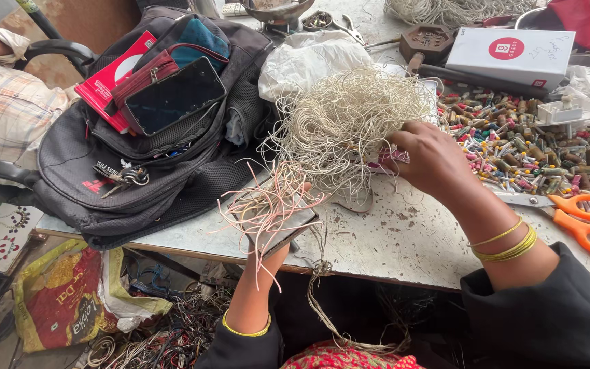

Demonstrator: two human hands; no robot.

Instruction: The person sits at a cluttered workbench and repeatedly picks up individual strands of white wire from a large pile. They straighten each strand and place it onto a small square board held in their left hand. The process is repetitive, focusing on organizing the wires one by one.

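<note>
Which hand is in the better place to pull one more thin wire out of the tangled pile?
The right hand, probably. Its fingers are already in the edge of the tangled pile of pale wires. The left hand is busy at the table edge, gripping a flat board with pink wire ends across it.

Left hand (278, 253) mostly hidden under phone (274, 219) and wires; right hand (428, 160) fingertips buried in wire tangle (349, 119); orange scissors (582, 219) cut off at table's right edge.
</note>
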